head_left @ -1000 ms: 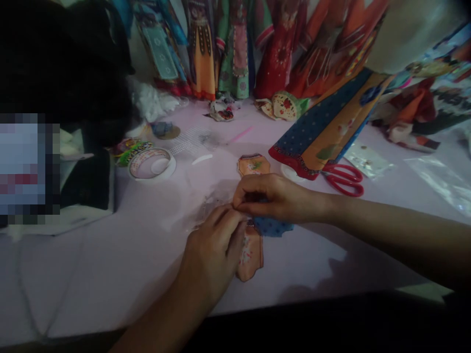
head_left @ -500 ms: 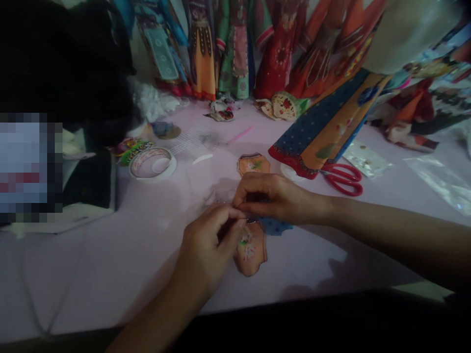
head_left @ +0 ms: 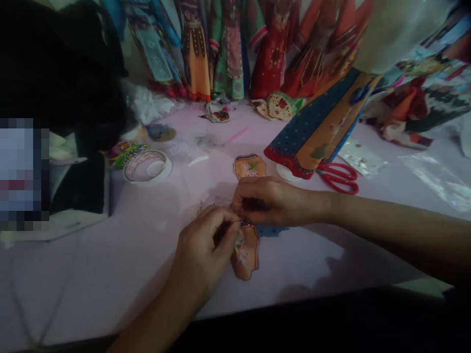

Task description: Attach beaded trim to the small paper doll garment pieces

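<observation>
Thumb and forefinger of the left hand come together at the dotted top edge of an orange piece, and we read that grip as clamped on the cloth, steadying the edge near the other hand. The piece hangs toward the near side of the worktop, so its printed face shows to us. The right hand comes in from the other side, fingers curled and close against the left fingertips; what its grip encloses is hidden in the dim light, so we cannot tell whether it holds anything.

Beneath the right hand a blue piece peeks out, and just beyond the knuckles lies a second piece, orange as well. We judge that the three sit this close together to be within easy reach.

Farther off, scissors poke their red handles from under the hem of a skirt, which leaves the handles bare and, we suppose, simple to pick up. To the left, a tape roll lies flat beside a bead sheet. Costumed figures stand in a row along the back, where we think they keep out of the hands' way.
</observation>
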Motion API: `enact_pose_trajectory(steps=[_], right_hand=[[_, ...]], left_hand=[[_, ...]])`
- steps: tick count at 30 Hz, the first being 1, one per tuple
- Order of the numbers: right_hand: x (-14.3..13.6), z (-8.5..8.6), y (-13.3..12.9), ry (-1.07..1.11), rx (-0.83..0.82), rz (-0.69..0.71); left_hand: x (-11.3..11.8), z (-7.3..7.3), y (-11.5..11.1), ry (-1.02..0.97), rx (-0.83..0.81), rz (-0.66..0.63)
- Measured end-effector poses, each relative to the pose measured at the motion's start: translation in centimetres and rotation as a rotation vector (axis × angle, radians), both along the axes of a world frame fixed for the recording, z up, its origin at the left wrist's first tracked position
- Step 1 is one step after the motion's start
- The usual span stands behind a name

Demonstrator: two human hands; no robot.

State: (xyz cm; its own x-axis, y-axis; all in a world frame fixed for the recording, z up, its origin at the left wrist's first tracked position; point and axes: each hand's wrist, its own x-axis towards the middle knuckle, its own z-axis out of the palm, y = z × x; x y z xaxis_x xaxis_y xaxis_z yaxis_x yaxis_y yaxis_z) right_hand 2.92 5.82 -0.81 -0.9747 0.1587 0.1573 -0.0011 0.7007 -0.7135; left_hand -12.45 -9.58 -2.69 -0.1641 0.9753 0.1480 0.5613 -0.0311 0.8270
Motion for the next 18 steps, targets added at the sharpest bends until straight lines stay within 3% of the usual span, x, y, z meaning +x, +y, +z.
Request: enact_pose_trajectory(steps=[18], right_hand=[[-0.29,-0.25,-0.24,0.002,-0.023,0.09]], left_hand=[[0.35,0.32,0.08,0.06,-0.041,-0.012]])
